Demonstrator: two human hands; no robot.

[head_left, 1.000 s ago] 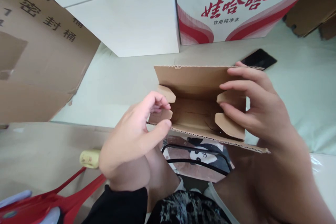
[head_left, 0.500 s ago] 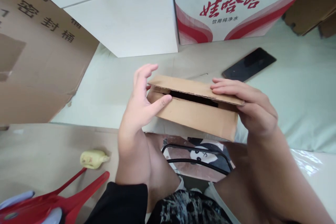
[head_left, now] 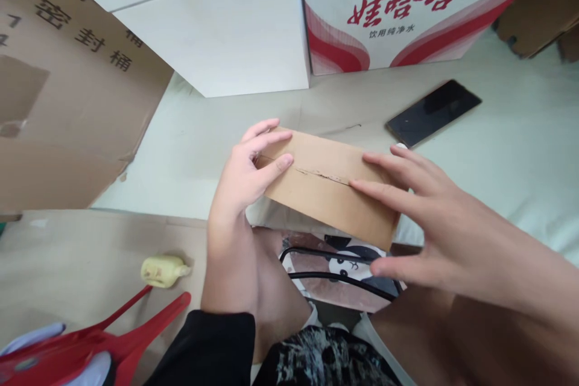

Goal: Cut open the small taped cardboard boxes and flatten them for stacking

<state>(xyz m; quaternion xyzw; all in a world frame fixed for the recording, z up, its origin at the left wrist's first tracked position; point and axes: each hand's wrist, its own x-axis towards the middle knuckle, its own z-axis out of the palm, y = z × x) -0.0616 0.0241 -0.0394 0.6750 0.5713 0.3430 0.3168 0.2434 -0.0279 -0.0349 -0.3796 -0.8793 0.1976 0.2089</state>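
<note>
A small brown cardboard box (head_left: 330,193) is in front of me at the edge of the pale green surface, its flaps meeting along a rough seam. My left hand (head_left: 253,169) grips its left end, thumb on the near flap and fingers over the far side. My right hand (head_left: 420,211) has its fingers spread, with fingertips on the top at the right end. Its thumb stands apart from the box, below the near edge. The inside of the box is hidden.
A black phone (head_left: 434,111) lies right of centre. Behind stand a white box (head_left: 217,42), a white-and-red printed carton (head_left: 407,18) and, at left, a large brown carton (head_left: 81,90). A yellow bottle (head_left: 163,270) and a red object (head_left: 113,344) are at lower left.
The far flap has come down, and the dark gap has narrowed to a thin seam. My right hand has shifted from the box's right edge onto its top, fingers spreading.
</note>
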